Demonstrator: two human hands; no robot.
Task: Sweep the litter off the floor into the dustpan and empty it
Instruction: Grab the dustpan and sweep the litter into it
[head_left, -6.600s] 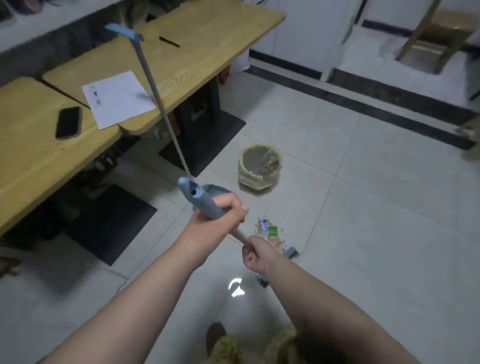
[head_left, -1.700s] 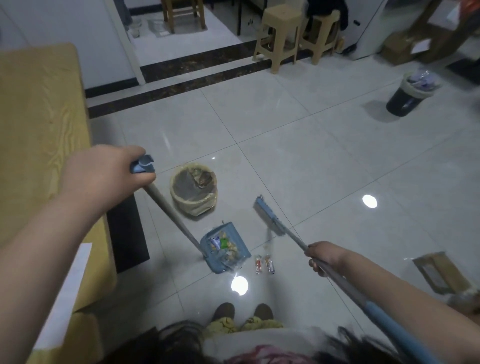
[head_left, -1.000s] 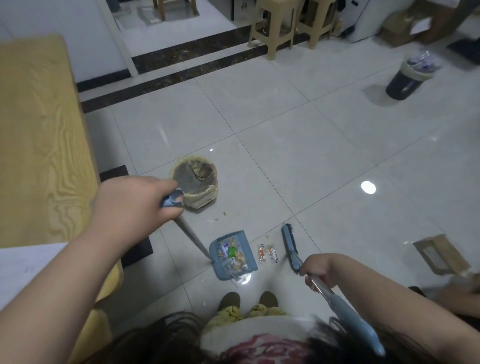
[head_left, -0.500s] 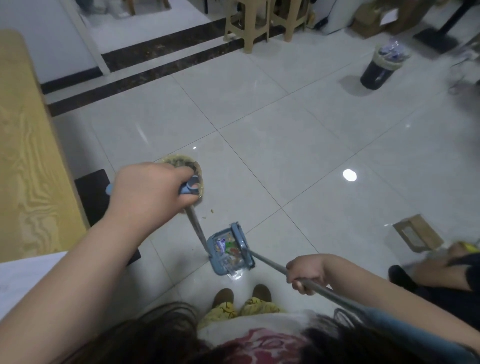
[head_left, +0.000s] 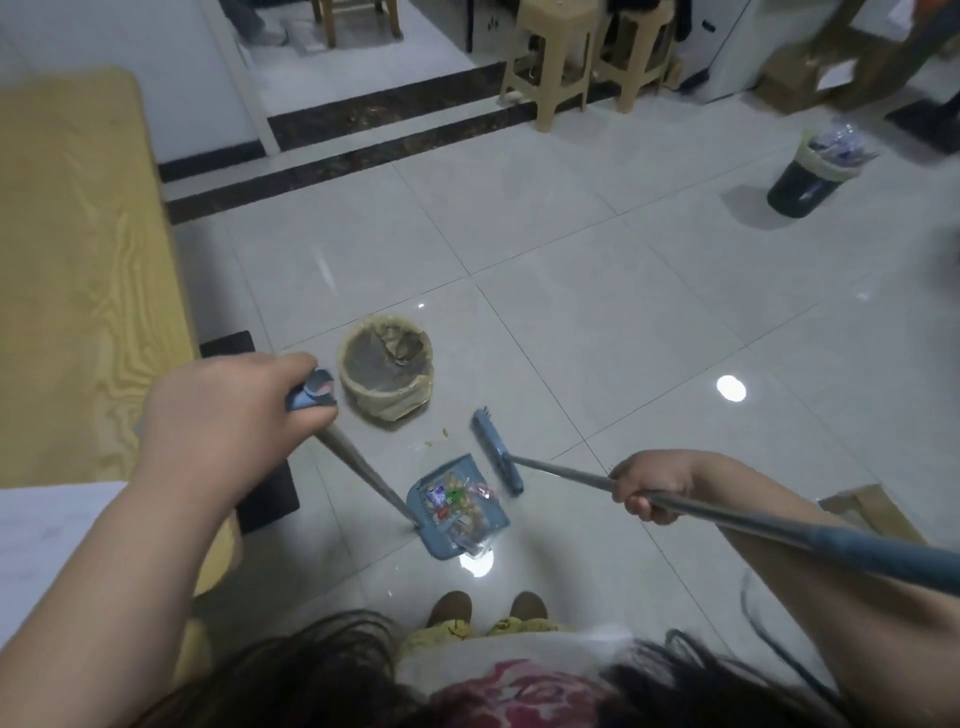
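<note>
Head view is showing the left hand (head_left: 223, 431), fingers wrapped around the dustpan (head_left: 457, 512) handle, and the right hand (head_left: 652, 488), fingers closed on the broom (head_left: 496, 449) pole. Litter (head_left: 457, 501) is lying mostly inside the pan, on the floor just in front of the feet. A few crumbs (head_left: 436, 437) are remaining beside the lined bin (head_left: 385, 375); emptying is seemingly still pending.

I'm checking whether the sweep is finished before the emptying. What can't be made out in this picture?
- Litter in the dustpan: head view, too small and blurred to tell piece from piece.
- Specks on the floor near the bin: too small to identify.
- Dustpan grip: mostly hidden in the left hand.
- Broom handle end: cut off by the right edge, beyond the right hand.
</note>
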